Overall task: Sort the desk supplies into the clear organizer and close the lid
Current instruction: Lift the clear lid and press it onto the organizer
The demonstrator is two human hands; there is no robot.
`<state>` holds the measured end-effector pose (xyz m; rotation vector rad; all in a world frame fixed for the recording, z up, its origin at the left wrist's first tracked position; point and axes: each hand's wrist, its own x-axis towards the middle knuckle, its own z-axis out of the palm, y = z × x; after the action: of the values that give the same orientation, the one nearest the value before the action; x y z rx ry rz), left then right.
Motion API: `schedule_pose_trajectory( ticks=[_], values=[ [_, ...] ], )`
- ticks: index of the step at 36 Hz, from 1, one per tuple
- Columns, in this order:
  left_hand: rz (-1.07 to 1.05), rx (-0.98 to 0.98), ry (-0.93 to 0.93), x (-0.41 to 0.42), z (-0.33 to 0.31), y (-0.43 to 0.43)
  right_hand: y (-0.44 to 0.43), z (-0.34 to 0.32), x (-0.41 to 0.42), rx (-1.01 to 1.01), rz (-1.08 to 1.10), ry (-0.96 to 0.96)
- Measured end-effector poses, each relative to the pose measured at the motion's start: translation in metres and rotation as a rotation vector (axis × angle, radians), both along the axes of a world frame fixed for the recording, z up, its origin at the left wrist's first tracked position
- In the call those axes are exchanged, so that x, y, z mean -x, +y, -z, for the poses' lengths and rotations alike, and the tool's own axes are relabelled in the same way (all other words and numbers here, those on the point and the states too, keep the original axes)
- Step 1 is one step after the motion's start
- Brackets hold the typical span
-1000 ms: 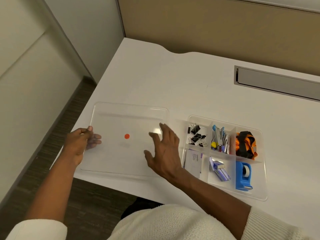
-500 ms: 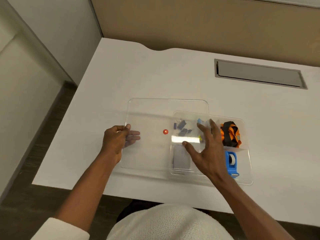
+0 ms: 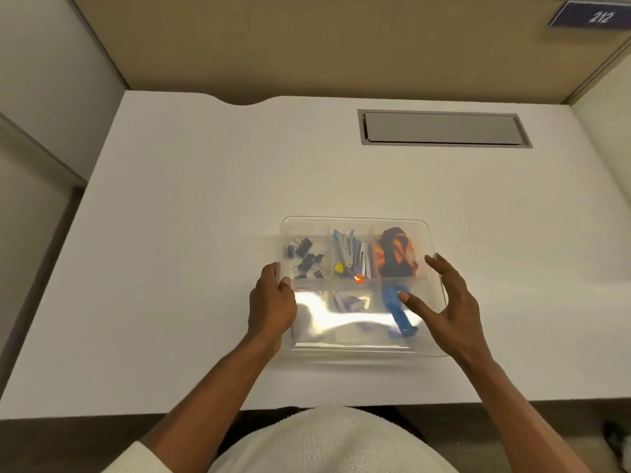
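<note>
The clear lid [image 3: 358, 233], half a second ago only partly across, now covers the whole organizer [image 3: 431, 349] on the bench [image 3: 170, 233]; judged from this, sorting is complete and only seating remains. The left hand [image 3: 271, 307] grips the lid's left edge, thumb on top. The right hand [image 3: 447, 307] is open, fingers spread over the right edge, thumb resting above the blue tape dispenser [image 3: 397, 314]. Organizer lies directly between the hands.
</note>
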<state>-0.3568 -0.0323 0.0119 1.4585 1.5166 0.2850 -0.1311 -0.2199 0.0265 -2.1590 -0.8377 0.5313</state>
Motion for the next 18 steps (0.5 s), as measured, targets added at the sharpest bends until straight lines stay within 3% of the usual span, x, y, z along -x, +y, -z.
schedule_pose_trajectory(
  ticks=[11, 18],
  values=[
    [-0.054, -0.061, 0.159, -0.019, 0.010, -0.011, 0.005, 0.035, -0.013, 0.015, -0.023, -0.041],
    [-0.037, -0.221, 0.210, -0.029, 0.020, -0.014, 0.008, 0.044, -0.018, 0.164, -0.198, -0.219]
  ],
)
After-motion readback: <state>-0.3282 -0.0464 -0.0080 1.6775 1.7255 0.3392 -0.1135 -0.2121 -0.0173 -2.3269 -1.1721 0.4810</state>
